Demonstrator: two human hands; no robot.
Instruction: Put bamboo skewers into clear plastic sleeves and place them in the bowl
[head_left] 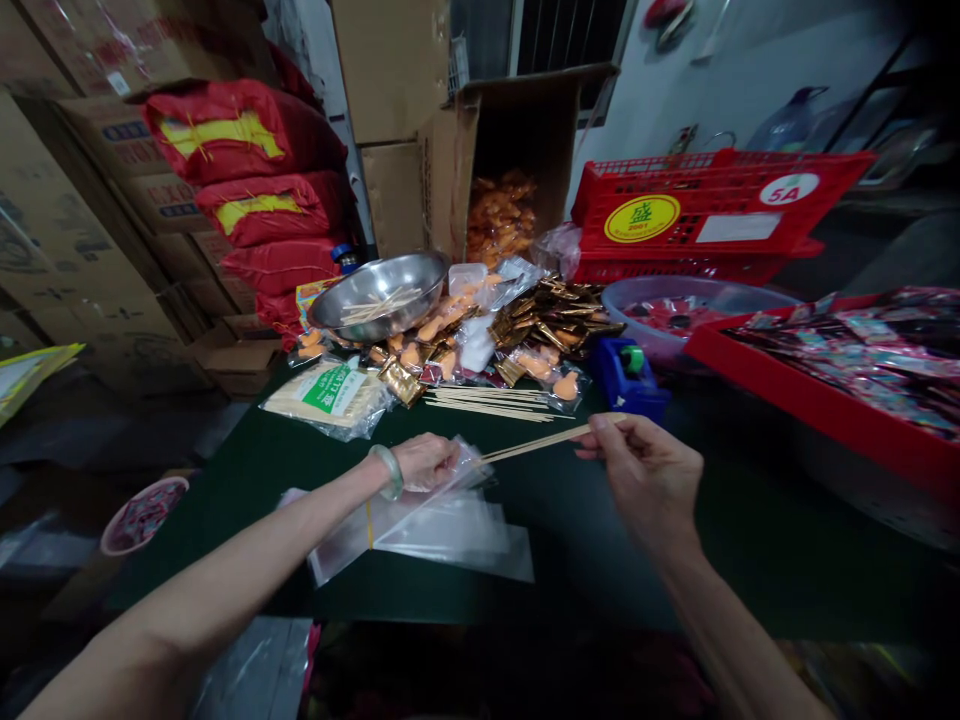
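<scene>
My right hand [652, 475] pinches the right end of a few thin wooden skewers [536, 443]. Their left ends reach the mouth of a clear plastic bag [466, 462]; whether they are inside it I cannot tell. Closed on that bag is my left hand [427, 461], with a pale green bangle on the wrist. Beneath it lies a stack of clear bags [450, 540] with a yellow band around it. Several loose skewers [487, 402] lie just beyond my hands. A packet of skewers [330, 396] with a green label is at the left.
A metal bowl [379, 290] with sticks stands at the back, beside gold packets [555, 315] and orange pieces. A blue tape dispenser [630, 380] sits past my right hand. Red baskets [705, 215] and a red tray [720, 350] of packets flank the right. Cartons [97, 300] rise at left.
</scene>
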